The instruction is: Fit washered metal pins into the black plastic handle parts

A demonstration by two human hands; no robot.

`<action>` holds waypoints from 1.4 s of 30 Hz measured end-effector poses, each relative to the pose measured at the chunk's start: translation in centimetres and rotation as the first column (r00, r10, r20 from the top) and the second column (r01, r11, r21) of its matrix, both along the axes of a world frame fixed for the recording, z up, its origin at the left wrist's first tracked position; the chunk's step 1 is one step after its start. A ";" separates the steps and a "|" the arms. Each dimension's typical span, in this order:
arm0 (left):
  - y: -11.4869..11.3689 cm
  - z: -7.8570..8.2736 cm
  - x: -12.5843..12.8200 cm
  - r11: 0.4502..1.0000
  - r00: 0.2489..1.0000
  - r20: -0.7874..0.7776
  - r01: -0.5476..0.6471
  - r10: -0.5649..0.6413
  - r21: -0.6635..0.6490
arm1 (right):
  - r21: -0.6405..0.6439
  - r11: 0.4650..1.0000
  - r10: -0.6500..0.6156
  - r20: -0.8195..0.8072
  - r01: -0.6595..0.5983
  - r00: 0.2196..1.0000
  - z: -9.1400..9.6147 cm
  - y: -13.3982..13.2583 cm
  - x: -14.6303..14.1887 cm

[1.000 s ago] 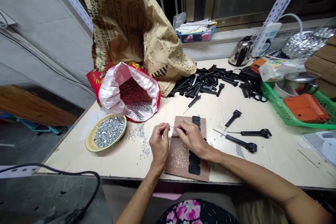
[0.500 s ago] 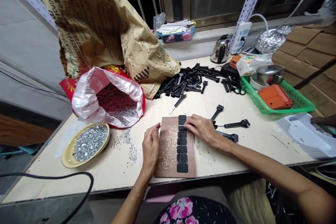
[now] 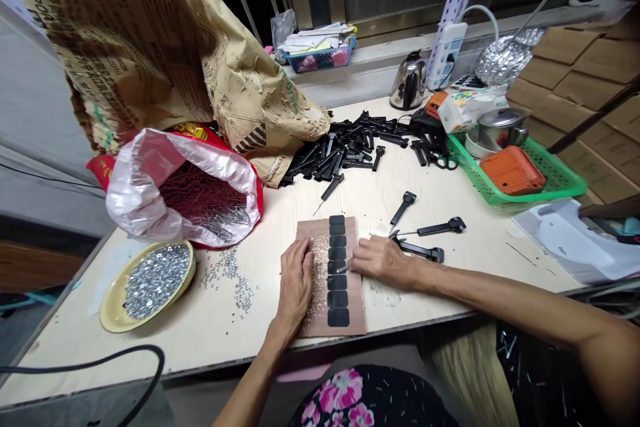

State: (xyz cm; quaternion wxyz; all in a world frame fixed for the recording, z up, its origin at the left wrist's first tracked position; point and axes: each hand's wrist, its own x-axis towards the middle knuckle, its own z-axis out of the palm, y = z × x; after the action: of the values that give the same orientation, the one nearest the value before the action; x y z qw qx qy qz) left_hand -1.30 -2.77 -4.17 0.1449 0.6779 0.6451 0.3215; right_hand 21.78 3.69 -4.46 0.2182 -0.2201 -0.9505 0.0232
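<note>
A flat brown board point(image 3: 355, 313) lies at the table's front edge, bearing a column of black rounded squares point(image 3: 339, 299) and many tiny pale specks point(image 3: 320, 277). My left hand point(image 3: 296, 280) rests on the board's left side, its fingers extended and holding nothing. Over the column's right side, my right hand point(image 3: 380, 260) is closed in a pinch. A thin, shiny sliver point(image 3: 342, 269) sticks out from its fingertips across a black square; blur hides its exact kind. Several black-handled pieces with thin metal shafts point(image 3: 440, 227) lie beyond and right of that hand.
Left stand a yellow bowl of small metal pieces point(image 3: 107, 310) and a red-white bag of thin metal rods point(image 3: 125, 190). Loose metal bits point(image 3: 243, 293) lie between bowl and board. Behind are a paper sack point(image 3: 235, 80) and black handles point(image 3: 345, 147); a green basket point(image 3: 565, 187) stands right.
My right hand has moved down the column towards me with the sliver. My left hand has come further onto the board, fingers lowered. The camera view has shifted a little to the right.
</note>
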 end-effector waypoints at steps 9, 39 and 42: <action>0.0 0.2 0.1 1.000 0.999 0.037 -0.010 0.011 -0.004 | -0.117 0.987 0.112 0.015 -0.110 0.994 0.1 -2.0 -0.8; -0.5 -0.1 -0.5 0.999 0.993 0.114 -0.033 0.032 0.009 | -0.171 0.974 -0.129 0.138 0.151 0.982 2.8 -2.3 2.6; -0.3 -0.5 -0.5 0.998 0.989 0.143 -0.052 0.046 0.036 | -0.103 0.952 -0.265 0.186 0.287 0.946 4.7 -0.4 4.7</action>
State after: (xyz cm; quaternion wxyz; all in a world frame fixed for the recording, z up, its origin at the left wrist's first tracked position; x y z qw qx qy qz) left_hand -1.84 -3.03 -4.69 0.1690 0.6400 0.6430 0.3853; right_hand 26.50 3.32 0.25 0.1228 -0.3659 -0.9219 0.0349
